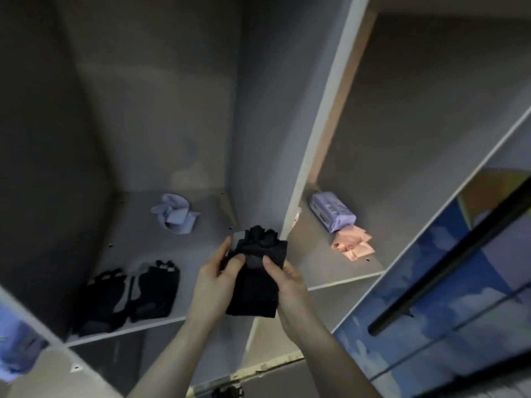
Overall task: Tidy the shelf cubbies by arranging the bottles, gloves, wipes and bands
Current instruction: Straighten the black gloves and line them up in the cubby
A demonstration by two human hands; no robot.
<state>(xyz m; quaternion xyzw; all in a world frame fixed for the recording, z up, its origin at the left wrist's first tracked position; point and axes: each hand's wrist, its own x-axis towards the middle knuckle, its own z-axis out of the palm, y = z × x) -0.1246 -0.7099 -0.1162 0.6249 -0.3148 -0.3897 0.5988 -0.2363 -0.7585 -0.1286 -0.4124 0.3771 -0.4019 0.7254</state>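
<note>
A black fingerless glove [255,282] is held up in front of the shelf divider. My left hand [214,282] grips its left edge with the thumb on top, and my right hand [290,285] grips its right edge the same way. Two more black gloves [155,291] [102,300] lie side by side at the front of the left cubby floor. A crumpled light-blue band [175,214] lies further back in that cubby. In the right cubby a purple wipes pack [333,211] sits behind a peach band [353,244].
A white vertical divider [321,116] separates the two cubbies. The shelf board [344,280] has a white front edge. At the right a blue patterned surface with a black bar [448,254] leans close. A purple item [11,349] shows at the lower left edge.
</note>
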